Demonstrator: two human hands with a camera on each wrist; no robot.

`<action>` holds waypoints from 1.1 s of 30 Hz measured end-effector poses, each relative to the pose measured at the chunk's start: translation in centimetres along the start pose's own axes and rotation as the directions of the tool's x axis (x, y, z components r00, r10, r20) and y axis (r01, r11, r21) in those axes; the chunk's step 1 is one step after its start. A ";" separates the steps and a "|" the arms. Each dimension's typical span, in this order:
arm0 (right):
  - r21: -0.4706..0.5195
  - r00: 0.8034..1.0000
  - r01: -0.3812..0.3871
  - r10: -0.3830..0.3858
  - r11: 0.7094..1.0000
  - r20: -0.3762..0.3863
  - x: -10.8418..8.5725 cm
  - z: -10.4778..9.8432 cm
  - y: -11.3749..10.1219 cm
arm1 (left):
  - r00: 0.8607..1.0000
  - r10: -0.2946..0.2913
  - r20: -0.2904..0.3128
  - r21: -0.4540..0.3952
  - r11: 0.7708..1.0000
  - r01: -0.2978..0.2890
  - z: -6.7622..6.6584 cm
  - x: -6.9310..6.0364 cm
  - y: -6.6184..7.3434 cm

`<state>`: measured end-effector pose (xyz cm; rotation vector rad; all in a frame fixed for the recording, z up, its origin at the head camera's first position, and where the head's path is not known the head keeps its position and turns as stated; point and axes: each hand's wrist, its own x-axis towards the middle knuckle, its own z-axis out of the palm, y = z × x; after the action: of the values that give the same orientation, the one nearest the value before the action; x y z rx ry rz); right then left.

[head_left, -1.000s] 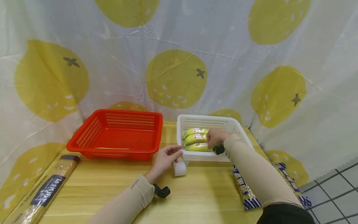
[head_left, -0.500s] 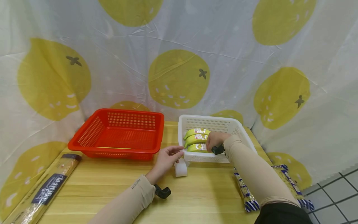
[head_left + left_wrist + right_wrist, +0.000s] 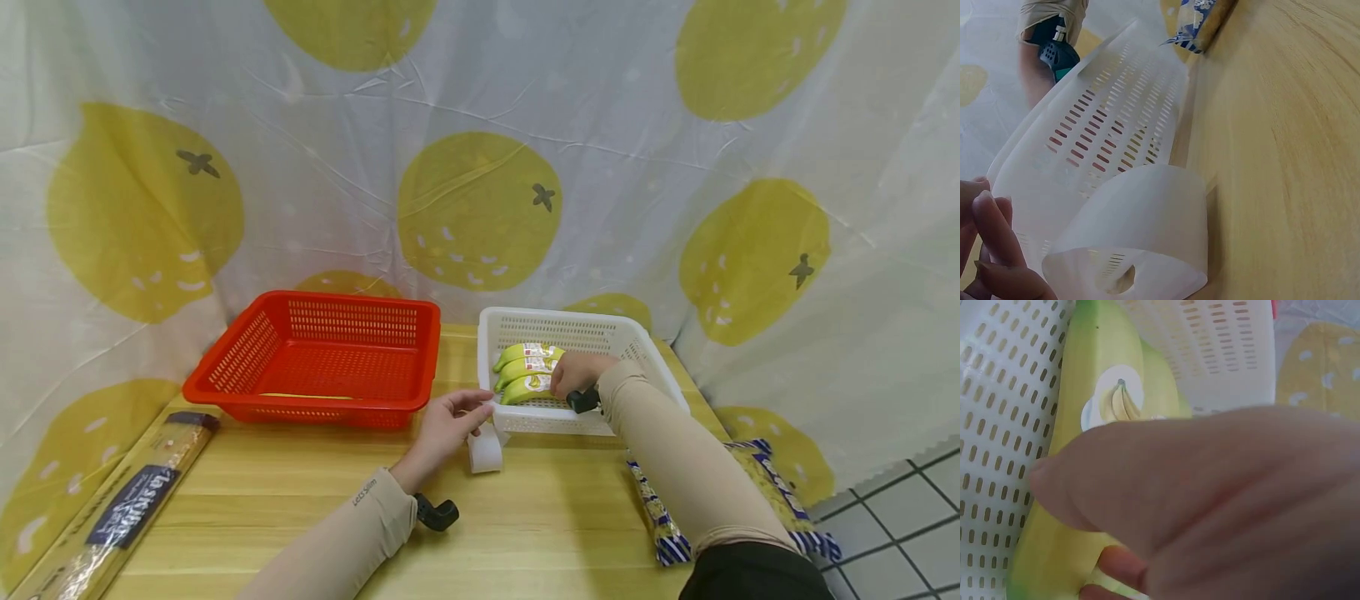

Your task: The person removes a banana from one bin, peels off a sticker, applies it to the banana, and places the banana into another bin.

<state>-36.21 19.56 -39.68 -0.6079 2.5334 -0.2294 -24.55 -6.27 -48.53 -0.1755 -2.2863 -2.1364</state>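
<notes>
Three yellow-green bananas with stickers lie side by side in a white perforated basket (image 3: 637,325). My right hand (image 3: 581,372) reaches in over the right side and grips the nearest banana (image 3: 525,388). In the right wrist view, the thumb lies across that banana (image 3: 1041,550) while some fingers show at its other side. At the basket's front left corner, my left hand (image 3: 444,429) pinches the rim. A curled white paper-like piece (image 3: 485,450) sits below those fingers, against the basket; the left wrist view shows it as a loop (image 3: 1147,212).
Left of the white basket stands a red basket (image 3: 322,410) with a thin yellow strip in it. A long pasta packet (image 3: 135,504) lies at the table's left. Blue-and-white striped packets (image 3: 780,492) lie under the right forearm. A lemon-print curtain (image 3: 480,100) hangs behind.
The nearest banana has shifted slightly back in the white basket, closer to the other two, with my right hand on it. My left hand keeps its place at the corner.
</notes>
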 end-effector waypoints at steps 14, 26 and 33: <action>0.156 0.903 0.196 -0.116 0.968 -0.414 -0.7 -1.0 -3.8 | 0.995 0.097 0.032 -0.038 0.995 -0.096 -0.9 -0.6 2.3; -0.014 0.572 0.447 -0.298 0.894 -0.764 -1.6 7.4 -16.2 | 0.975 0.221 -0.027 0.210 0.955 -0.210 -14.1 -1.4 9.8; -0.265 0.459 0.332 -0.400 0.905 -0.793 0.5 10.6 -19.9 | 0.996 0.088 0.015 0.526 0.846 -0.083 -22.6 2.0 12.1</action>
<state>-23.55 1.27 -43.39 -1.3587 3.2938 -0.7542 -27.12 -27.79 -34.71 -0.2485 -2.6901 -1.3845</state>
